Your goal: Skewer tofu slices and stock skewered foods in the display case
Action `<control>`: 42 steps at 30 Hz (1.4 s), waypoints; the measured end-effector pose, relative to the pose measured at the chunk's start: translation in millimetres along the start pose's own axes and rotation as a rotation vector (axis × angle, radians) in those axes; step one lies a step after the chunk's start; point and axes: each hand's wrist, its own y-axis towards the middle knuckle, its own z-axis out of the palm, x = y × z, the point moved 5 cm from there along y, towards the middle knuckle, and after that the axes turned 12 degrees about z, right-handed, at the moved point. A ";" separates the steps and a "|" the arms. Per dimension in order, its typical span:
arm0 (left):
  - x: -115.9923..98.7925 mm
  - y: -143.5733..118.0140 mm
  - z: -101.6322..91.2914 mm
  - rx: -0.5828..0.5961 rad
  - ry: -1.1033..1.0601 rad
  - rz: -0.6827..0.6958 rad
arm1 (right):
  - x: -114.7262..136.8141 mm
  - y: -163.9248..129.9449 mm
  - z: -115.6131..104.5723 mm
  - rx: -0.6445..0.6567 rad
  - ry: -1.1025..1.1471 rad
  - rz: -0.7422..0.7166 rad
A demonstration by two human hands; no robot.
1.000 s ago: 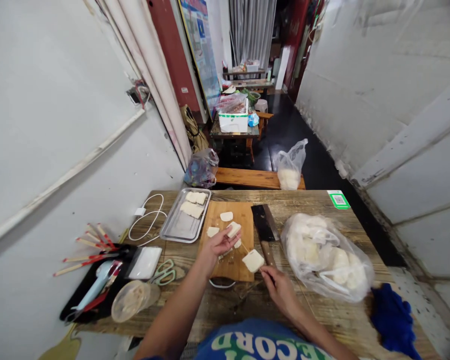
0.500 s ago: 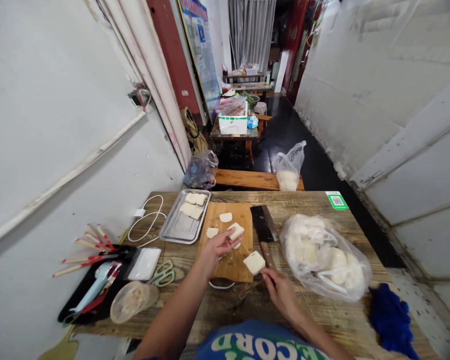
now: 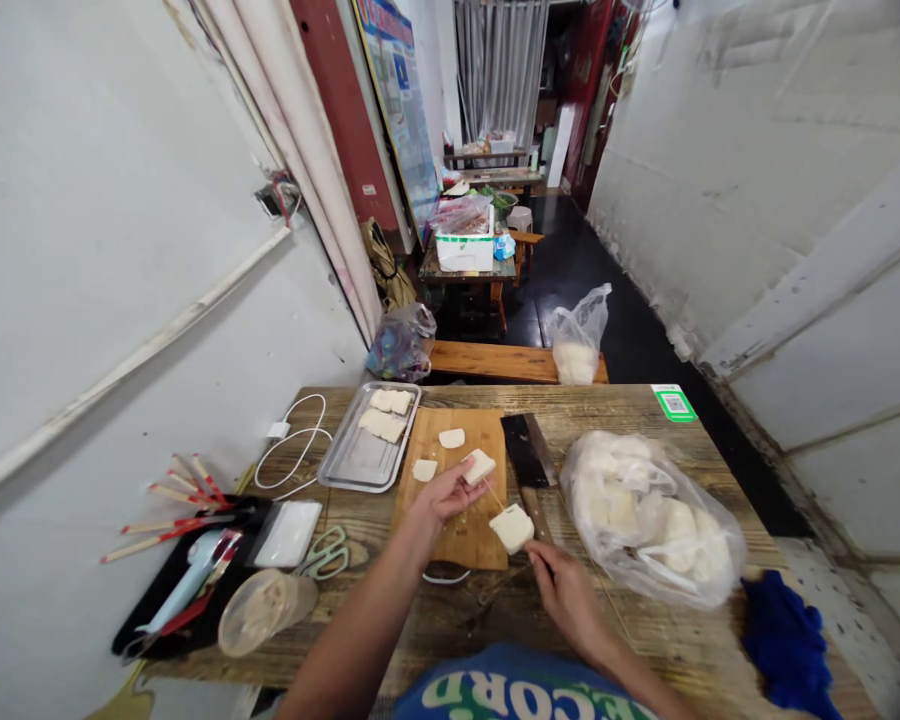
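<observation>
Two white slices in our hands, same as 1 s ago, but the left hand (image 3: 444, 497) has raised its slice (image 3: 480, 466) a bit, nearer frame center. Right hand (image 3: 566, 590) pinches a thin skewer (image 3: 499, 495) w/ a square slice (image 3: 513, 528) on it, just over the cutting board (image 3: 457, 540). Skewer's long axis runs diagonally, tip pointing upper left toward the left slice. It's super thin and its lower end is hidden in our fingers. Cleaver (image 3: 529, 455) lies beside the board.
</observation>
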 end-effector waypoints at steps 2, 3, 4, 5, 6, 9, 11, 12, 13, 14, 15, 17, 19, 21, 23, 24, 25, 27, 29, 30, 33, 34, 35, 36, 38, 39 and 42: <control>-0.2 -0.1 0.7 -0.031 -0.050 0.009 | 2.2 -0.6 -2.9 0.001 0.005 0.004; -0.1 -0.1 1.2 -0.042 -0.067 0.011 | 3.2 -1.0 -4.4 0.002 0.007 0.005; 0.0 0.0 1.8 -0.050 -0.077 0.014 | 4.1 -1.6 -5.8 0.003 0.007 0.006; 0.1 0.1 2.4 -0.057 -0.083 0.017 | 4.9 -2.2 -7.1 0.005 0.004 0.007; 0.3 0.3 3.0 -0.062 -0.086 0.019 | 5.4 -2.8 -8.3 0.004 -0.001 0.009; 0.8 0.8 4.0 -0.077 -0.097 0.037 | 6.5 -4.6 -11.3 0.008 -0.025 0.014; 1.4 0.7 4.7 -0.078 -0.097 0.052 | 7.2 -5.7 -12.8 0.014 -0.038 0.013; 1.7 0.3 5.4 -0.077 -0.091 0.060 | 7.6 -6.2 -13.5 0.016 -0.044 0.012; 2.0 -0.4 6.2 -0.073 -0.081 0.069 | 7.9 -6.7 -14.2 0.018 -0.050 0.013; 2.1 -1.4 7.3 -0.068 -0.068 0.079 | 8.2 -7.2 -14.9 0.018 -0.055 0.016; 2.2 -2.6 8.7 -0.061 -0.051 0.087 | 8.5 -7.6 -15.5 0.018 -0.061 0.019; 2.6 -5.5 11.6 -0.047 -0.019 0.098 | 9.2 -8.6 -16.3 0.018 -0.072 0.024; 3.8 -8.3 14.0 -0.039 0.001 0.102 | 10.0 -9.6 -16.5 0.024 -0.081 0.029; 6.0 -10.5 15.6 -0.031 0.004 0.102 | 11.0 -10.4 -16.9 0.029 -0.084 0.032; 9.3 -11.9 16.6 -0.015 0.000 0.099 | 12.3 -11.1 -17.4 0.037 -0.083 0.030; 11.3 -12.4 16.9 -0.006 0.002 0.092 | 13.0 -11.4 -17.8 0.040 -0.083 0.027; 13.4 -13.0 16.9 0.000 0.006 0.084 | 13.5 -11.6 -18.1 0.043 -0.085 0.025; 16.6 -14.5 17.0 0.003 0.009 0.071 | 14.1 -11.8 -18.7 0.049 -0.092 0.026; 18.3 -16.9 17.4 -0.008 -0.019 0.062 | 14.0 -11.8 -19.5 0.046 -0.097 0.033; 18.7 -18.3 17.7 -0.019 -0.043 0.057 | 13.8 -11.7 -20.1 0.040 -0.097 0.037; 18.7 -22.3 18.8 -0.056 -0.095 0.043 | 13.4 -11.9 -21.8 0.028 -0.088 0.043; 18.6 -23.3 19.1 -0.063 -0.099 0.040 | 13.6 -12.4 -22.1 0.032 -0.088 0.040; 18.6 -24.0 19.4 -0.064 -0.099 0.039 | 14.0 -13.0 -22.3 0.039 -0.090 0.034; 18.7 -24.4 19.6 -0.062 -0.099 0.036 | 14.5 -13.8 -22.6 0.046 -0.094 0.029; 19.4 -24.7 19.4 -0.061 -0.098 0.030 | 15.9 -15.6 -23.9 0.049 -0.101 0.017; 19.9 -24.6 19.0 -0.064 -0.097 0.029 | 16.8 -16.5 -24.9 0.049 -0.103 0.010; 22.0 -22.9 17.4 -0.075 -0.095 0.029 | 19.2 -18.4 -28.0 0.049 -0.111 -0.007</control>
